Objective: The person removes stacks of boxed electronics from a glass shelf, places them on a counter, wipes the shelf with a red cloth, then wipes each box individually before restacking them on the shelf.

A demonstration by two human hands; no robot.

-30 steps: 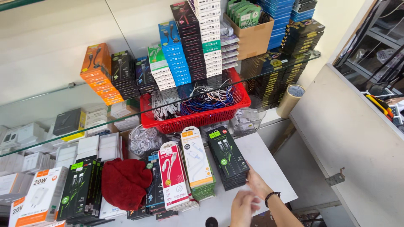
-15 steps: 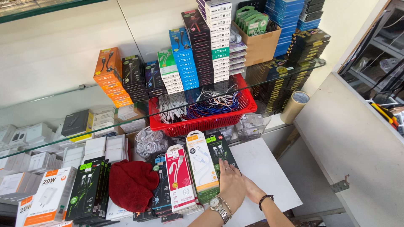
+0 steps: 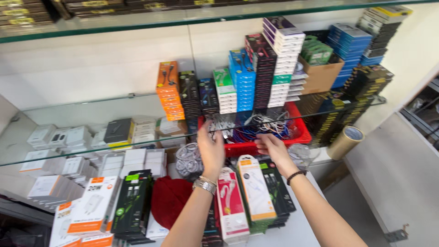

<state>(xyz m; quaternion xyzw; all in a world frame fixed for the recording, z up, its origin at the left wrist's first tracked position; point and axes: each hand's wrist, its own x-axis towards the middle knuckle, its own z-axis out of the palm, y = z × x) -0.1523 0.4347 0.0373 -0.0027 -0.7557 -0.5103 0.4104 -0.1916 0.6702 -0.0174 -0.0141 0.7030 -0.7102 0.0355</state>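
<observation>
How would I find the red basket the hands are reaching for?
Look at the glass shelf with the stacked boxes. At its front edge, under the tall stacks, sits the red basket. It is the only open mesh tub there, full of tangled cables.

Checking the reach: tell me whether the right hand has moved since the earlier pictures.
Yes. The right hand has risen from the white counter up to the red plastic basket on the glass shelf.
</observation>
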